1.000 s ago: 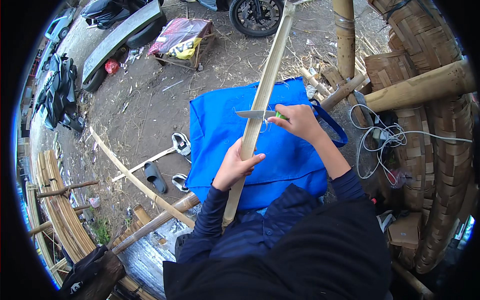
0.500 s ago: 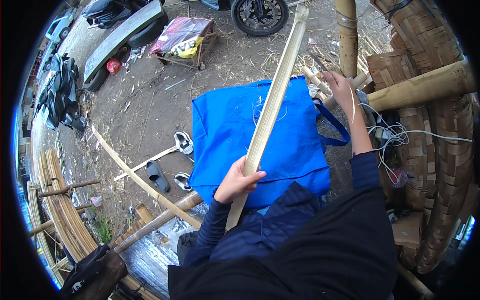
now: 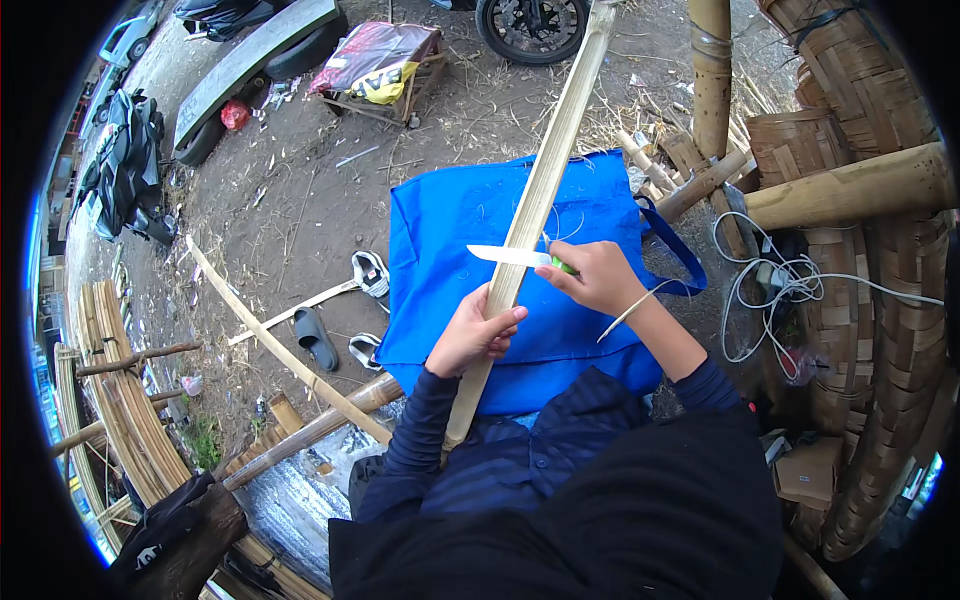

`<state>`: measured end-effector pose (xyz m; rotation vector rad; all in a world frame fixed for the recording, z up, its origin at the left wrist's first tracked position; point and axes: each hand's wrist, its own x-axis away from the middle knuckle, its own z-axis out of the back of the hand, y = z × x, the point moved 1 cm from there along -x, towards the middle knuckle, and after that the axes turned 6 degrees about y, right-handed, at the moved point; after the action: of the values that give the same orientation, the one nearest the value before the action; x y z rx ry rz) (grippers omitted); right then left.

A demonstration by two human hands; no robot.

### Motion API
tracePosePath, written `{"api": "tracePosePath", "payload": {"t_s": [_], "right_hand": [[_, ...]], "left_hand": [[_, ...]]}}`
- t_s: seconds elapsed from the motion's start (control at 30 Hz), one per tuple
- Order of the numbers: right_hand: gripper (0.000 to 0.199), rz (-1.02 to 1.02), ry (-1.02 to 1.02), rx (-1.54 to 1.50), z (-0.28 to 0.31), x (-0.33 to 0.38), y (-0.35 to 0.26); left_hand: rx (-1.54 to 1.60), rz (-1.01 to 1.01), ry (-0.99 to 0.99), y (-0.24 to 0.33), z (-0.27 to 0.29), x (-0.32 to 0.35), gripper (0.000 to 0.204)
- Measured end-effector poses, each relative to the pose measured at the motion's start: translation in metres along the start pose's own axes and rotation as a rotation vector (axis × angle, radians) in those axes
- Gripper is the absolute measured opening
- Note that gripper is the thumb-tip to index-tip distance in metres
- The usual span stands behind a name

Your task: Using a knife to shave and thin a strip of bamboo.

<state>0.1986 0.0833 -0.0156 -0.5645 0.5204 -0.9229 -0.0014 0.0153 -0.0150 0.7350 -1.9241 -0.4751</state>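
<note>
A long bamboo strip (image 3: 552,180) slants from my lap up past the top edge. My left hand (image 3: 474,332) is closed round its lower part. My right hand (image 3: 596,277) grips a knife (image 3: 505,255) by its green handle. The pale blade lies across the strip, just above my left hand. A thin bamboo sliver (image 3: 632,312) rests against my right wrist. Under all this, a blue cloth bag (image 3: 435,270) covers my knees, with fine shavings (image 3: 570,222) scattered on it.
Another bamboo strip (image 3: 275,340) sticks out at the left, near sandals (image 3: 316,340). On the right are a bamboo post (image 3: 710,80), a crossbar (image 3: 850,190), tangled white cable (image 3: 770,275) and woven bamboo panels (image 3: 880,330). A motorcycle wheel (image 3: 532,28) stands ahead.
My right hand has come from the far right, beyond the bag, back to the strip, laying the knife blade across it. My left hand keeps its hold on the strip.
</note>
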Motion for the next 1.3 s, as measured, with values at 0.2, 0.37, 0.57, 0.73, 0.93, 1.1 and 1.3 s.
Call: {"api": "tracePosePath", "payload": {"t_s": [0.2, 0.37, 0.57, 0.73, 0.93, 1.1, 1.3], "right_hand": [[0.041, 0.002, 0.15, 0.177, 0.005, -0.015, 0.019], [0.047, -0.099, 0.154, 0.235, 0.023, -0.041, 0.054], [0.048, -0.176, 0.212, 0.204, 0.045, -0.069, 0.079], [0.058, -0.27, 0.347, 0.169, 0.072, -0.094, 0.109], [0.053, -0.224, 0.135, 0.084, 0.058, -0.078, 0.067], [0.04, 0.075, -0.102, 0.109, 0.001, -0.014, 0.013], [0.041, 0.091, -0.01, 0.155, 0.003, -0.02, 0.03]], "left_hand": [[-0.134, -0.046, 0.024, -0.004, -0.004, 0.004, 0.032], [-0.117, -0.029, 0.026, -0.008, -0.004, 0.002, 0.031], [-0.08, -0.011, 0.007, -0.012, -0.001, 0.003, 0.028], [-0.052, -0.001, -0.026, -0.013, -0.001, 0.003, 0.026], [0.007, 0.003, -0.026, -0.013, 0.007, 0.005, 0.028], [0.009, 0.006, -0.029, -0.01, 0.008, -0.004, 0.03], [0.031, 0.018, -0.009, -0.01, 0.003, -0.001, 0.031]]}}
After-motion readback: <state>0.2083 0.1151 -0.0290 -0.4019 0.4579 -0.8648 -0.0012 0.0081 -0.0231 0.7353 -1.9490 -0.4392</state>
